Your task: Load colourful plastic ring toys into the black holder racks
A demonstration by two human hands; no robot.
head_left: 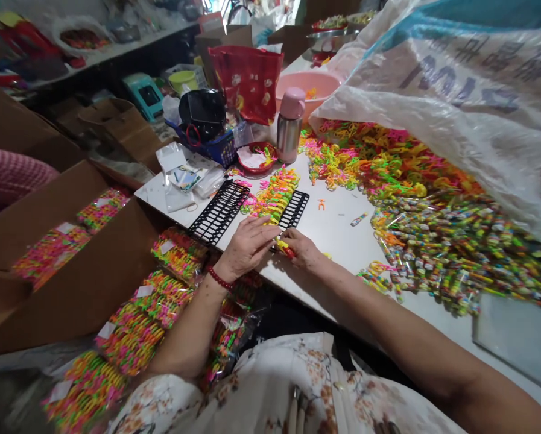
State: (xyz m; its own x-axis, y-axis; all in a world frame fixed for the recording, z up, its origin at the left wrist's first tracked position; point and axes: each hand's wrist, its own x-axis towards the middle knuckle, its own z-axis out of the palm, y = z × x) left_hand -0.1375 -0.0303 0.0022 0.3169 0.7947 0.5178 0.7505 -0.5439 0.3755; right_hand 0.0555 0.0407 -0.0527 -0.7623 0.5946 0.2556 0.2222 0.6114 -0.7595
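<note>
My left hand (251,244), with a red bead bracelet on the wrist, lies with fingers stretched over the near end of a row of colourful small plastic toys (279,196). The row sits on a black plastic rack (294,211) with slots. Beside it my right hand (303,248) is closed, pinching a small yellow-and-red plastic toy (284,247) near my left fingertips. A second black rack section (222,208) shows left of the row. An orange toy piece (321,204) and a small wrapped stick (359,219) lie on the white table (338,241).
Heaped loose toys (379,160) and wrapped sticks (451,247) cover the table's right side under a plastic sack (455,78). A steel flask (289,129) stands behind the rack. Bagged toys (132,337) and a cardboard box (71,301) are at lower left.
</note>
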